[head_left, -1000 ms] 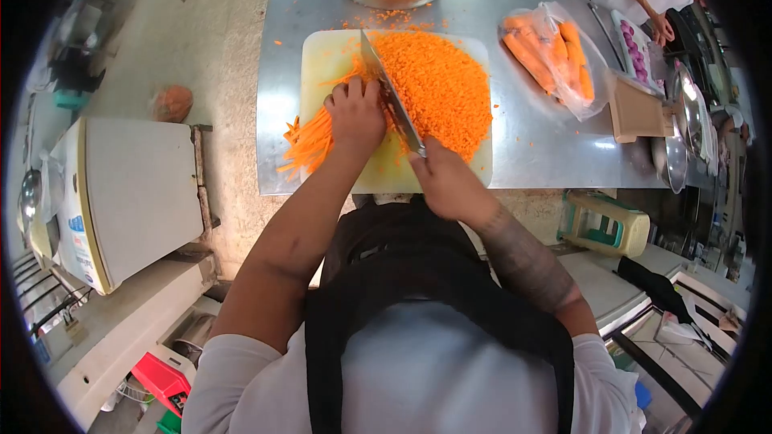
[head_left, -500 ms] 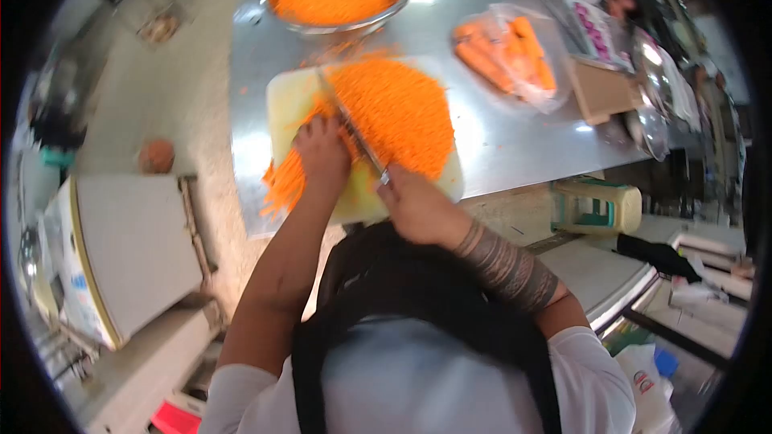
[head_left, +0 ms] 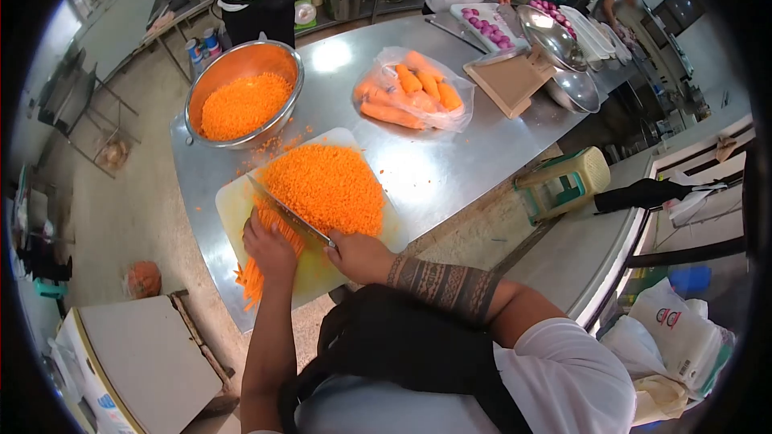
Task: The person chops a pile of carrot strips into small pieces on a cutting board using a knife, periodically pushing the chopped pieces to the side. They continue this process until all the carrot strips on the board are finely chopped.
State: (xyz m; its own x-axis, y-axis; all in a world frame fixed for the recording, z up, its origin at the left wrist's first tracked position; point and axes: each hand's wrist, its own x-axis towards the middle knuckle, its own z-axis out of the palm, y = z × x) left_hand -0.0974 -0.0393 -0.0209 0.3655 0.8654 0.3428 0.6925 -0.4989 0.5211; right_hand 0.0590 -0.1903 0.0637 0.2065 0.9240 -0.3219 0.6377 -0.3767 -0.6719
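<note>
On steel table [head_left: 426, 169], cutting board [head_left: 233, 207]: hold left hand [head_left: 269, 249] curled down on carrot strips [head_left: 251, 275], knuckles forward; right hand [head_left: 358, 257] clamped round knife [head_left: 285, 210], blade beside chopped pile [head_left: 326, 189]; slice evenly, short strokes.

The knife [head_left: 288, 210] has a long, narrow steel blade. Its handle is hidden inside the curled fingers [head_left: 346, 246] of the right hand [head_left: 358, 255], and the blade slants away from them, edge down. The carrot strips [head_left: 251, 275] are thin, orange and bundled lengthwise, pressed flat under the fingers [head_left: 264, 233] of the left hand [head_left: 269, 247], whose tips sit just beside the blade; loose ends fan out behind the knuckles.
</note>
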